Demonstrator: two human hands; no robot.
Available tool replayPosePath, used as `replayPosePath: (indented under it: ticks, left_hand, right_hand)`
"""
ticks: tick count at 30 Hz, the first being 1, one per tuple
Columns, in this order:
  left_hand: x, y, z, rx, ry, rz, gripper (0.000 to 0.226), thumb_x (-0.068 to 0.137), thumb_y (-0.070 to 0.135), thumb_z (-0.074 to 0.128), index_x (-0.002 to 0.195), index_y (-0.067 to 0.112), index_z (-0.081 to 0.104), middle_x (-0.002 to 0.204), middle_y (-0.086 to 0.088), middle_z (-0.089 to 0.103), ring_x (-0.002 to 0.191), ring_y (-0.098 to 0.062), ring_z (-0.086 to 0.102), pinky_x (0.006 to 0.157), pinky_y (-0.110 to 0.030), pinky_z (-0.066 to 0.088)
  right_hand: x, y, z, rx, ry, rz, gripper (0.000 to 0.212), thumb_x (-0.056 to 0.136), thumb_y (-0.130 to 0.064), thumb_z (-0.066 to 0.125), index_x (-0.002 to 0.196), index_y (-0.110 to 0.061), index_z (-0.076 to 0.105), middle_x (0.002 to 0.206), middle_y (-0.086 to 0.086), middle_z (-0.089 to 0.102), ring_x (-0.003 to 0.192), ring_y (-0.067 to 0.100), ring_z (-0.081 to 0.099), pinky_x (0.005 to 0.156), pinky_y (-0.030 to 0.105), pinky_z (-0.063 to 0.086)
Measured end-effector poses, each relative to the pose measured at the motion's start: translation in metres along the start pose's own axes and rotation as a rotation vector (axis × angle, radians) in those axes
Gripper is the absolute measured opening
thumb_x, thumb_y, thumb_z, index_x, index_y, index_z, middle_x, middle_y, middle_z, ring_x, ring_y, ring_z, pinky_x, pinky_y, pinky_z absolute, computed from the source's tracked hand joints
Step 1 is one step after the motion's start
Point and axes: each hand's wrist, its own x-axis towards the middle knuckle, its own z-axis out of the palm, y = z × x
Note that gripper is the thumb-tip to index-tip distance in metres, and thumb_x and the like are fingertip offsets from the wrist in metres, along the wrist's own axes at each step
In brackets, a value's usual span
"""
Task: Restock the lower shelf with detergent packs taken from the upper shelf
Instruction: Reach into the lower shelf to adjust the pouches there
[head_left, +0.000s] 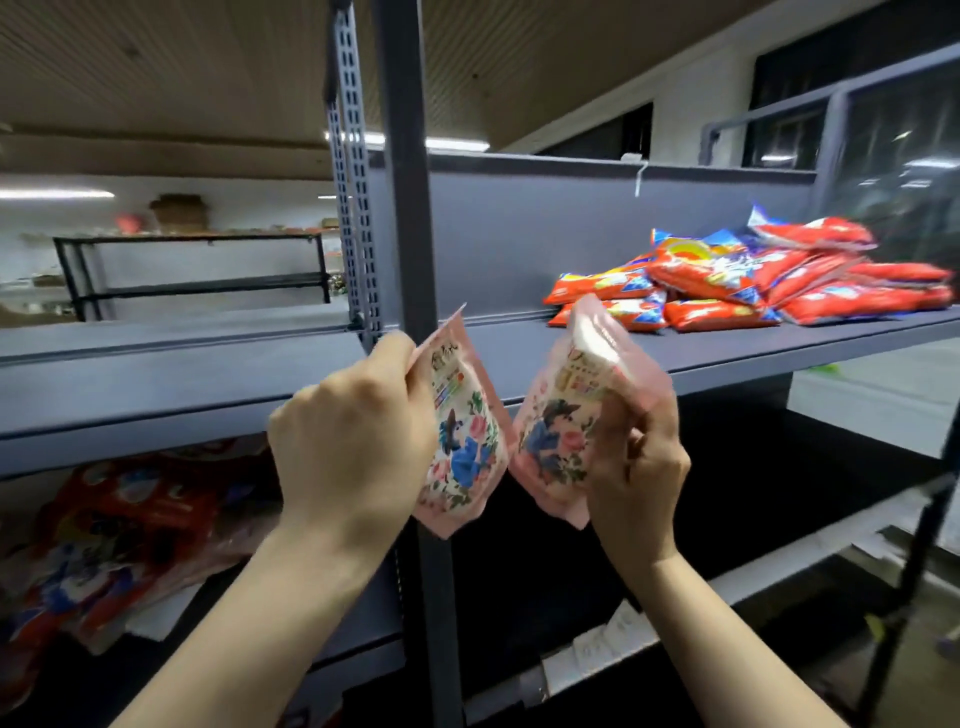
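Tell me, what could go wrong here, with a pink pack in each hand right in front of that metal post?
1. Both hands are full: the left hand grips one pink pack, the right hand the other pink pack, so neither could catch a slipping pack.
2. The upright post stands right behind them; a pack might snag on it going down.
3. The red packs on the upper shelf lie loosely heaped near its edge and might slide if bumped.

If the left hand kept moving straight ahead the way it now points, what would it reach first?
Probably the grey upright post of the rack: the left hand, gripping a pink pack, sits just before it, though depth is unclear.
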Motion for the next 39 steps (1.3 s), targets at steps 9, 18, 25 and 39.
replayPosePath:
  ticks: [9, 18, 25, 39]
  left_hand:
    - [0.087, 0.062, 0.101, -0.144, 0.068, -0.339, 0.032, 0.1, 0.034, 0.04, 0.077, 0.013, 0.049, 0.084, -0.014, 0.065, 0.077, -0.038, 0.054, 0.061, -0.036, 0.034]
    - [0.122, 0.033, 0.215, -0.382, 0.016, -0.95, 0.028, 0.096, 0.014, 0.036, 0.106, 0.001, 0.059, 0.11, -0.019, 0.062, 0.093, -0.037, 0.058, 0.066, -0.037, 0.044]
    - [0.114, 0.006, 0.231, -0.175, -0.344, -1.034, 0.045, 0.091, 0.012, 0.05, 0.133, -0.003, 0.043, 0.135, -0.023, 0.047, 0.122, -0.039, 0.047, 0.097, -0.04, 0.043]
    - [0.087, 0.025, 0.224, 0.058, -0.942, -0.506, 0.037, 0.094, 0.037, 0.044, 0.129, 0.034, 0.055, 0.145, 0.001, 0.045, 0.129, -0.022, 0.042, 0.104, -0.031, 0.027]
  right_hand:
    - [0.129, 0.091, 0.005, 0.119, -0.03, 0.143, 0.013, 0.093, -0.023, 0.05, 0.092, -0.01, 0.055, 0.069, -0.017, 0.054, 0.062, 0.004, 0.048, 0.057, 0.013, 0.037]
    - [0.189, 0.167, 0.069, 0.296, -0.293, 0.448, 0.007, 0.096, -0.015, 0.047, 0.097, -0.015, 0.054, 0.084, -0.007, 0.06, 0.087, 0.021, 0.06, 0.078, 0.038, 0.048]
    - [0.169, 0.188, 0.107, 0.245, -0.517, 0.634, 0.019, 0.096, -0.017, 0.048, 0.11, -0.006, 0.054, 0.112, 0.012, 0.062, 0.104, 0.029, 0.057, 0.088, 0.038, 0.044]
    - [0.148, 0.181, 0.094, -0.43, -1.149, 0.231, 0.033, 0.094, -0.03, 0.04, 0.117, -0.02, 0.061, 0.123, 0.006, 0.061, 0.109, 0.028, 0.054, 0.078, 0.033, 0.04]
